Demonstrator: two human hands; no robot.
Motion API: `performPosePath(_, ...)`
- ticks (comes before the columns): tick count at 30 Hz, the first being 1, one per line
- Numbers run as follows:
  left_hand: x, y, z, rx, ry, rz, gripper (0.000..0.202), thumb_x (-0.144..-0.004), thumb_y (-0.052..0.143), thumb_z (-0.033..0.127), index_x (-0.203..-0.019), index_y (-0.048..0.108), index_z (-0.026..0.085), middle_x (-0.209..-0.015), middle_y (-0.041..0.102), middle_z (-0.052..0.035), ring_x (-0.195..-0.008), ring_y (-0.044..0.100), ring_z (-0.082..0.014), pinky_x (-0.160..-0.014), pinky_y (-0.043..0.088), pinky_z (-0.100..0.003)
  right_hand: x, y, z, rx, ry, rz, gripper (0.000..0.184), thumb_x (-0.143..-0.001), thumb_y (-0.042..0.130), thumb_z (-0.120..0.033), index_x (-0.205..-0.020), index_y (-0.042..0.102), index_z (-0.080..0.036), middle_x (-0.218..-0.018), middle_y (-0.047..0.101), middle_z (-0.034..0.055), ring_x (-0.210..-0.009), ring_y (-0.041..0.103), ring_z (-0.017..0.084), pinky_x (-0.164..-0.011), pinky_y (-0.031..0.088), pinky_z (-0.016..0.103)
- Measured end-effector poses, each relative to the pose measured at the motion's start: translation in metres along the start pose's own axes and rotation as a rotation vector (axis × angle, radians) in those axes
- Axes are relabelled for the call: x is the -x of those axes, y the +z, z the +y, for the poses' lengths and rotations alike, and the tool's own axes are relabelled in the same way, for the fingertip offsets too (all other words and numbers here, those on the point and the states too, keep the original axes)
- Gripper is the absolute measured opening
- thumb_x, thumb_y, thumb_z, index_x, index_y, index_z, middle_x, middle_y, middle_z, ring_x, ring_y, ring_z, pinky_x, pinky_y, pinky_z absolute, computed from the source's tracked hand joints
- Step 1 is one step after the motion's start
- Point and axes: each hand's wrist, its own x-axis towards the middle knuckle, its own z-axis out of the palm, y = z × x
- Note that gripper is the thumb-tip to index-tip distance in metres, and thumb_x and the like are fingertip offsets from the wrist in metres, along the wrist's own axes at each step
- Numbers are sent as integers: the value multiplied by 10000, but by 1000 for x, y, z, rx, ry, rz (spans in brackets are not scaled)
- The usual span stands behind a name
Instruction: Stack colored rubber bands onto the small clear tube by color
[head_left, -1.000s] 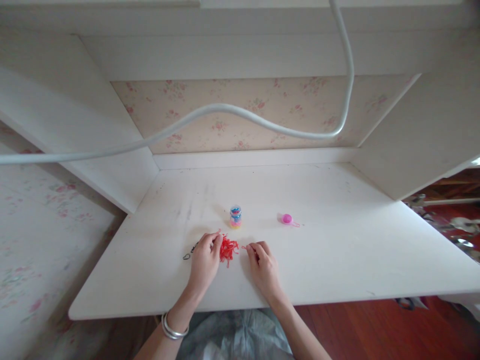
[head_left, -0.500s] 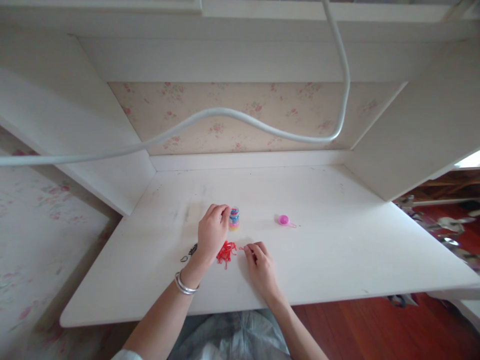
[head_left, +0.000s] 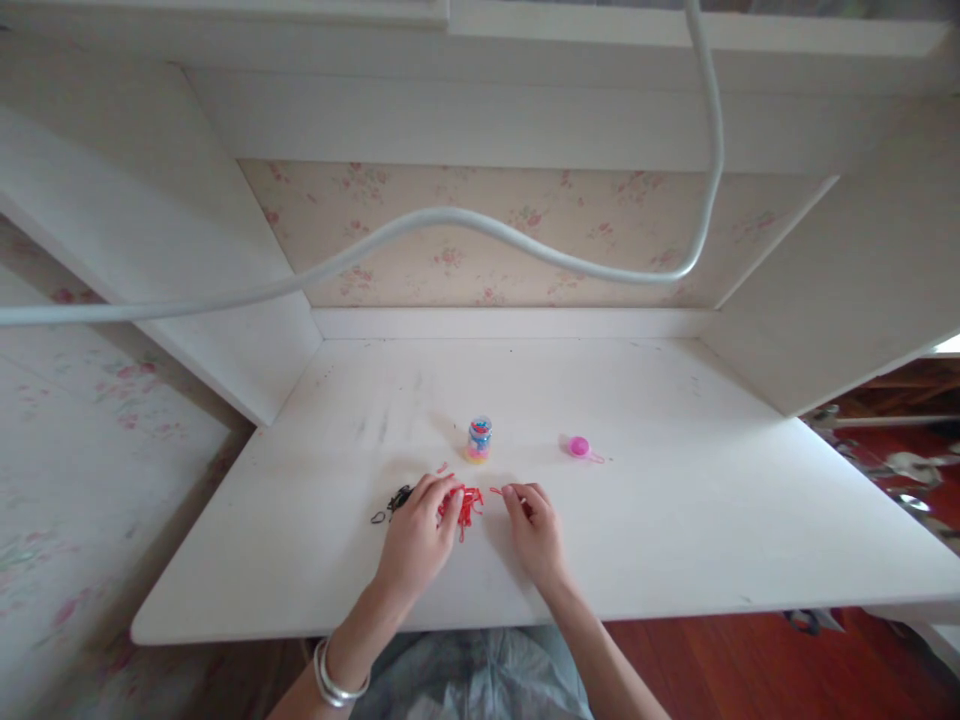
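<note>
My left hand [head_left: 421, 525] is at the left side of a pile of red rubber bands [head_left: 471, 505], its thumb and forefinger drawn together on a red band there. Its fingers partly cover the pile. My right hand [head_left: 537, 535] rests just right of the pile, pinching a single red rubber band [head_left: 496, 490] that sticks out leftward from the fingertips. Behind the pile stands a small clear jar [head_left: 479, 440], uncovered, with layers of yellow, pink, blue and red bands inside. Black rubber bands [head_left: 400, 497] lie beside my left hand.
A pink lid [head_left: 578, 447] with a loop lies to the right of the jar on the white desk [head_left: 660, 520]. A white cable [head_left: 450, 217] hangs across the view in front of the papered back wall. White side panels [head_left: 840, 290] flank the desk.
My left hand has come down from the jar's mouth to the red pile. My right hand still pinches its red rubber band in about the same place. The view has shifted slightly.
</note>
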Motion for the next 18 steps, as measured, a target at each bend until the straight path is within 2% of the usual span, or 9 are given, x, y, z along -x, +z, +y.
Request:
performPosePath(2, 21, 8, -8, -109, -9, -18, 218, -922, 432, 311, -1049, 591, 232, -1006, 628, -51, -872, 638, -157, -733, 509, -254, -10, -2, -10, -22, 13, 54, 381, -907, 439, -476, -810, 664, -184, -753, 595, 30, -599, 507, 127, -545, 411, 242)
performPosePath(4, 38, 17, -16, -221, -31, -30, 219, -919, 433, 312, -1061, 580, 232, -1010, 625, -55, -803, 652, -154, -648, 508, -239, -23, -4, -25, -21, -8, 99, 367, -899, 456, -474, -805, 658, -183, -759, 595, 29, -608, 502, 124, -551, 411, 239)
performPosePath(7, 52, 27, -25, -322, -37, -41, 193, -924, 419, 280, -1031, 572, 230, -995, 621, -46, -729, 650, -136, -576, 484, -219, -43, -5, -49, -10, -81, 141, 340, -899, 465, -454, -817, 658, -187, -808, 602, 35, -649, 519, 122, -579, 422, 237)
performPosePath(12, 54, 33, -33, -387, 44, -37, 198, -923, 404, 199, -1008, 578, 240, -957, 625, -31, -753, 642, -131, -551, 449, -200, -67, 0, -74, 67, -215, 168, 318, -913, 455, -414, -826, 660, -187, -856, 601, 32, -622, 522, 99, -585, 432, 229)
performPosePath(18, 53, 32, -33, -417, 9, -69, 180, -915, 414, 190, -933, 587, 236, -919, 628, -16, -670, 631, -115, -509, 414, -207, -75, 4, -77, 230, -301, 141, 345, -924, 427, -424, -855, 673, -192, -883, 612, 41, -572, 513, 90, -585, 429, 236)
